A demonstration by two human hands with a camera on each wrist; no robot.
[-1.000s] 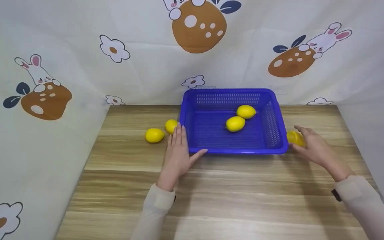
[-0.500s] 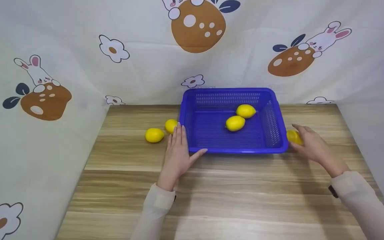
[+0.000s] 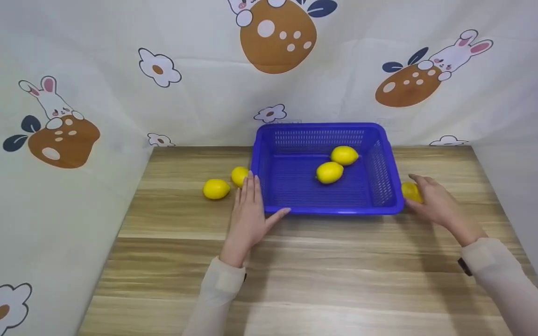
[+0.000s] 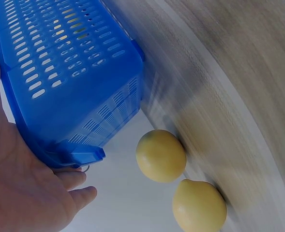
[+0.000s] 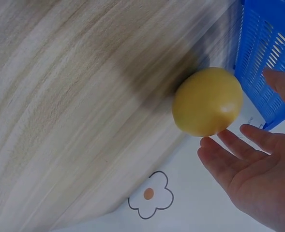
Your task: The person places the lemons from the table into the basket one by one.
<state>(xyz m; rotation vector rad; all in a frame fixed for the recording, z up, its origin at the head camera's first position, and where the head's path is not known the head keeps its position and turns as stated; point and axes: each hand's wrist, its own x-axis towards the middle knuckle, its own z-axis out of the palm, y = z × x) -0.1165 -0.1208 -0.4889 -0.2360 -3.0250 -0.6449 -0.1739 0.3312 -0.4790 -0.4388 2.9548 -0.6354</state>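
Behind everything hangs a cloth (image 3: 203,102) printed with rabbits and flowers, at the far edge of a wooden table (image 3: 334,280). On the table, toward the far side, stands a blue basket (image 3: 325,211), upright, with slotted walls. It holds two lemons, right of its middle: the far lemon (image 3: 344,155) and the near lemon (image 3: 329,172), which seem to touch.

The left hand (image 3: 249,214) lies along the basket's left side, four fingers straight and together, thumb spread out along the near rim. The right hand (image 3: 437,200) is just right of the basket, fingers parted and gently bent around the right lemon (image 5: 207,101); whether they touch it, I cannot tell. Left of the basket, the outer lemon (image 3: 216,189) and the inner lemon (image 3: 239,176), partly hidden in the head view, sit on the table.
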